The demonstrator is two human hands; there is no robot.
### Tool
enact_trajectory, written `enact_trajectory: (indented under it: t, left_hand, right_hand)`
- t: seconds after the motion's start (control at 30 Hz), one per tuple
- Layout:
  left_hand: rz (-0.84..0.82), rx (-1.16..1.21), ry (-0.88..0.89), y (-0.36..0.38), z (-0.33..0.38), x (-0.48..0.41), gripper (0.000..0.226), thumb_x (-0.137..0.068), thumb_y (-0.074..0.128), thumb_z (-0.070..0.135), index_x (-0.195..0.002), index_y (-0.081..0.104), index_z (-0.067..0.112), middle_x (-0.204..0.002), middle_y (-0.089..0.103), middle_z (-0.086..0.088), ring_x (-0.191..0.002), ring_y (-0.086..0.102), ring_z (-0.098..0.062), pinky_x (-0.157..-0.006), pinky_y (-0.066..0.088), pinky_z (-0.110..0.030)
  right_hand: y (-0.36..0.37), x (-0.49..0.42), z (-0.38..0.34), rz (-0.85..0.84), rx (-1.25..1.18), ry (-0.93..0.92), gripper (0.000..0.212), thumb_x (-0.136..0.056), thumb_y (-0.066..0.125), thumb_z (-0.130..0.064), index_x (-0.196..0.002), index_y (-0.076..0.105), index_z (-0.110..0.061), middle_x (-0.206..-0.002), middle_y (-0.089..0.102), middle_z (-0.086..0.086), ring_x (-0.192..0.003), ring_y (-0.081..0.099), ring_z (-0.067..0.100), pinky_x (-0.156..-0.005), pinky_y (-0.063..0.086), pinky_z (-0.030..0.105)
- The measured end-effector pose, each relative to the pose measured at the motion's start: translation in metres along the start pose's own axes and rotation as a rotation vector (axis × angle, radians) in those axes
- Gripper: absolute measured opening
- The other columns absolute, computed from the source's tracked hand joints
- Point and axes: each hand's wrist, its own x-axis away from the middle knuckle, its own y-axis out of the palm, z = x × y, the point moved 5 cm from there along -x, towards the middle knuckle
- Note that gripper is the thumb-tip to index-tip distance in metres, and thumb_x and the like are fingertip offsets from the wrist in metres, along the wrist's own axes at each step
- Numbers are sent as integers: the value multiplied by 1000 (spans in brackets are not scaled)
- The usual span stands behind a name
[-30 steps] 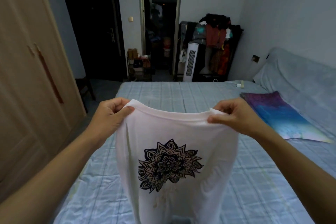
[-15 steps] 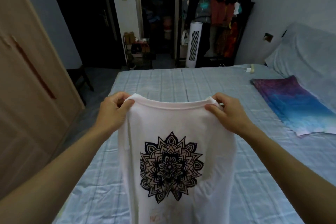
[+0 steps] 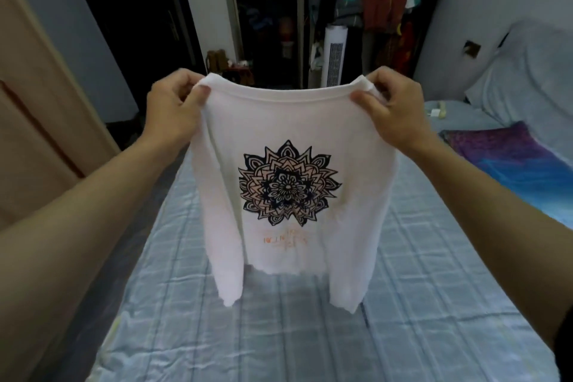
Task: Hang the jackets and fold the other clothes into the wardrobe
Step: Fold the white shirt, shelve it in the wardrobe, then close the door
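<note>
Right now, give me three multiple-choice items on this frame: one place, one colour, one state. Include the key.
1. Where does the purple-and-blue patterned cloth lie?
A. on the blue checked bed, at the person's right
B. on the floor
C. over the door

2. The mandala print on the white long-sleeved shirt is mainly:
A. green
B. dark navy-black
C. yellow

3. The shirt is:
A. folded flat
B. on a hanger
C. held up, spread out

Key:
1 A, since the cloth rests on the bed at the right.
2 B, since the petals are dark against the white fabric.
3 C, since the left hand and right hand pinch its shoulders.
</note>
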Motion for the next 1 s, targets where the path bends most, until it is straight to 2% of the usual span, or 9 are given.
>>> enact_trajectory:
  t: [0.17, 0.23, 0.33, 0.4, 0.5, 0.63, 0.83, 0.9, 1.0]
  left_hand:
    - [-2, 86, 55, -26, 27, 15, 9, -97, 58, 19, -94, 66, 20, -80, 63, 14, -69, 56, 7, -61, 43, -11]
    - [-48, 126, 61, -36, 31, 34, 13, -98, 58, 16, -92, 66, 24, -78, 65, 16, -70, 57, 7, -61, 44, -11]
    - [-150, 162, 41, -47, 22, 75, 24, -99, 57, 11, -90, 67, 31, -76, 66, 17, -70, 57, 5, -62, 44, -13]
    - [-217, 197, -19, -52, 8, 112, 24, -98, 59, 10, -89, 69, 30, -76, 66, 12, -70, 56, -1, -63, 45, -16]
    - [-317, 181, -71, -60, -15, 182, 24, -97, 60, 7, -87, 69, 28, -75, 66, 14, -68, 55, 0, -62, 45, -17]
    - [-487, 108, -167, -69, -48, 292, 19, -96, 62, 6, -89, 70, 22, -81, 70, 4, -70, 60, -1, -65, 46, -20]
    - [-854, -11, -184, -74, -83, 453, 8, -94, 65, 13, -89, 64, 19, -79, 66, 5, -73, 61, -17, -72, 51, -39]
    - [-924, 17, -195, -76, -88, 493, 15, -96, 63, 14, -87, 60, 25, -76, 63, 5, -67, 56, -16, -67, 47, -35]
    - [-947, 45, -232, -77, -90, 532, 27, -95, 62, 11, -85, 56, 36, -72, 60, 9, -62, 48, -6, -63, 40, -24]
  right_hand:
    - [-23, 1, -32, 32, 18, -101, 17, -89, 69, -26, -89, 63, -10, -77, 59, -3, -63, 49, -6, -58, 36, 7]
    - [-27, 16, -40, 13, 31, -113, 15, -89, 69, -25, -90, 63, -11, -78, 60, -4, -65, 50, -7, -59, 36, 7]
    - [-27, 53, -48, -46, 51, -121, 11, -89, 70, -22, -89, 63, -13, -80, 62, -1, -67, 52, 1, -61, 38, 11]
    - [-23, 88, -50, -116, 55, -91, 9, -89, 71, -20, -88, 62, -18, -79, 63, -1, -67, 53, 5, -62, 39, 13]
    - [-12, 158, -49, -272, 66, -19, 10, -89, 71, -20, -87, 61, -22, -77, 63, -7, -69, 58, 1, -61, 40, 10]
    - [3, 274, -49, -464, 75, 29, 12, -88, 73, -23, -82, 63, -18, -72, 61, -6, -67, 57, 8, -62, 40, 20]
    - [14, 456, -44, -752, 82, 268, 24, -81, 80, -32, -72, 61, -20, -62, 51, -14, -59, 49, 1, -59, 36, 22]
    - [15, 506, -46, -820, 75, 319, 32, -79, 80, -41, -70, 58, -19, -61, 48, -15, -58, 46, -1, -58, 33, 18]
    - [15, 555, -47, -893, 77, 333, 40, -76, 78, -53, -77, 63, -16, -67, 52, -13, -63, 49, -1, -61, 34, 17]
